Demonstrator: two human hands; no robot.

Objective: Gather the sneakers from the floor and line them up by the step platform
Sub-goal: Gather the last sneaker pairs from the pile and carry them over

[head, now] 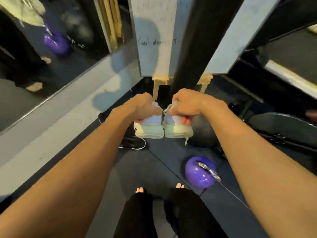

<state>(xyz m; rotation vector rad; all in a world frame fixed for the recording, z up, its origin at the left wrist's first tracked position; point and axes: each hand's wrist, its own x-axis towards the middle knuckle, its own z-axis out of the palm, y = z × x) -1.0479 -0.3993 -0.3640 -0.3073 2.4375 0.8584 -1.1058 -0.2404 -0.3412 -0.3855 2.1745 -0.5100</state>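
**Hands.** Both hands are occupied. The left hand (144,109) grips the left pale sneaker (148,130) from above, with its fingers curled over the collar. The right hand (186,106) grips the right pale sneaker (178,129) the same way, and its fingertips show on the shoe's outer side.

**Task items.** Both pale shoes are off the floor (137,169), soles down and heels toward the wearer, with their inner heel edges touching. A loose lace hangs from the right one. Judgement: the collar grip keeps each shoe level and the pair matched, so both can be set down side by side in one motion.

**On the floor.** A black sneaker (133,143) lies beneath the left pale sneaker. A second black sneaker (104,115) lies beyond it, near the floor's edge at the pale wall base. A purple kettlebell (199,172) sits close to the wearer's right foot.

**Step platform.** It is not positively identified (the dark shape at the right of the view may be it).

**Progress.** Judgement: the pale pair is in transit and not yet placed.
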